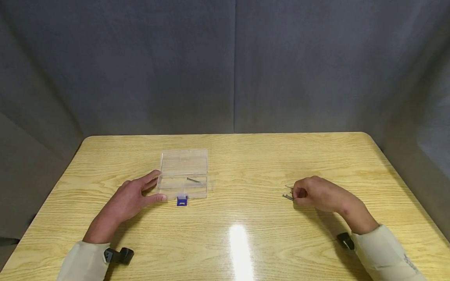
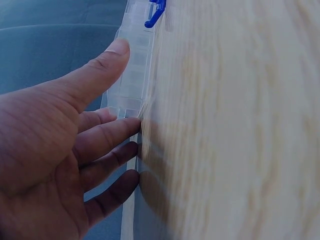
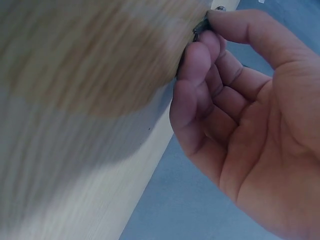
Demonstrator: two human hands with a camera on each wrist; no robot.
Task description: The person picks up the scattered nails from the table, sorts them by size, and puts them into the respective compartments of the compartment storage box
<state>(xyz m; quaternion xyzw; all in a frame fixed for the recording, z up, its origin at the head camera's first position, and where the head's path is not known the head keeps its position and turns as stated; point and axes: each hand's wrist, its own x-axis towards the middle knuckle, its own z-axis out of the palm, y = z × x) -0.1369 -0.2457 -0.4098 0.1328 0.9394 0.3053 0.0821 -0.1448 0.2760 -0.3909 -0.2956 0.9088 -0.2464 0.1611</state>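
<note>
A clear plastic box (image 1: 168,194) with a blue latch (image 1: 181,201) lies on the table with its lid (image 1: 184,162) laid back. One grey screw (image 1: 194,180) rests inside it. My left hand (image 1: 131,199) holds the box's left end, thumb at the front corner and index finger toward the hinge; its other fingers touch the table in the left wrist view. At the right, my right hand (image 1: 321,194) bends over a few loose screws (image 1: 288,197). Its thumb and fingertips pinch a dark metal screw (image 3: 201,25), mostly hidden by the fingers.
The wood-grain table (image 1: 225,214) has rounded far corners. Grey curtains (image 1: 140,70) hang behind it and along both sides. Black wrist cameras (image 1: 125,255) sit at the cuffs of the pale sleeves. A bright glare streak (image 1: 240,249) shows on the front of the tabletop.
</note>
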